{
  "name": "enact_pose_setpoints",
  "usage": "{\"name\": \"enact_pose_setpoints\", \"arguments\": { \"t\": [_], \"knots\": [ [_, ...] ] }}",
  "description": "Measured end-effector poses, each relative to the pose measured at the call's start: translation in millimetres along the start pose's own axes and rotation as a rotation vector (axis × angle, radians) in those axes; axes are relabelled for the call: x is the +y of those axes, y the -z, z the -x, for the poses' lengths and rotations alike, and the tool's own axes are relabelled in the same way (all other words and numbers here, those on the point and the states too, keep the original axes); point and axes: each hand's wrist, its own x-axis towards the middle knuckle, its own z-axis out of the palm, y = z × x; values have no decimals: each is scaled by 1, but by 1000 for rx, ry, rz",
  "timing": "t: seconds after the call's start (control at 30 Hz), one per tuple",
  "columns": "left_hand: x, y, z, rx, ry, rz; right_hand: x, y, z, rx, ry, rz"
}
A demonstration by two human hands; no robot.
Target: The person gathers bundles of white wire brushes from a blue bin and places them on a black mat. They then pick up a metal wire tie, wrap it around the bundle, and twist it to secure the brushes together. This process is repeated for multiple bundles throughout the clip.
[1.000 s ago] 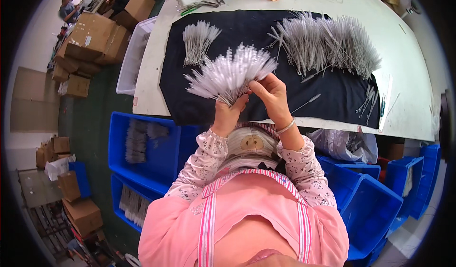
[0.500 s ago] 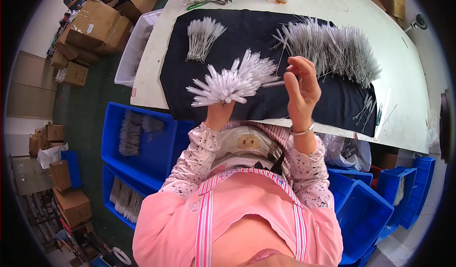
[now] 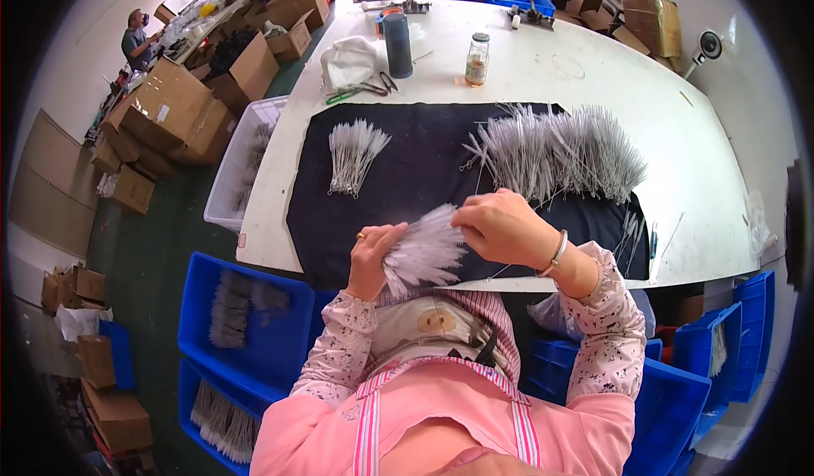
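Brushes (image 3: 426, 251) in closed left hand (image 3: 373, 260), stems mostly hidden.
Right hand (image 3: 504, 226) half-curled at the fuzzy white bristles; cannot tell if it pinches any.

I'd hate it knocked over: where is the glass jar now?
Upper middle of the head view: the glass jar stands on the white table beyond the dark cloth, to the right of the dark cylinder.
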Motion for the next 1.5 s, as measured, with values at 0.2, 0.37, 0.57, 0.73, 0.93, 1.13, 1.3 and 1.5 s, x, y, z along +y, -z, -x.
{"name": "enact_pose_setpoints", "arguments": {
  "t": [0.2,0.37,0.57,0.73,0.93,1.13,1.3,1.5],
  "knots": [
    [7,7,-3,-18,-23,-5,3,-16,1,160,-79,-117],
    [5,2,-1,-32,4,68,0,-23,1,314,-27,-127],
    [4,-8,3,-77,38,68,9,-4,2,572,-216,-320],
    [-22,-19,35,-73,573,327,47,54,23,951,-396,-496],
    [-4,-33,2,66,1210,1209,18,-33,30,1319,-358,-311],
    [0,-37,-7,93,1434,1351,-10,-146,3,1146,-158,57],
    [-5,-42,-3,96,1382,1482,-21,-178,-6,950,-70,40],
    [7,-37,-3,89,1249,1310,-22,-184,-4,866,-123,-197]
  ]
}}
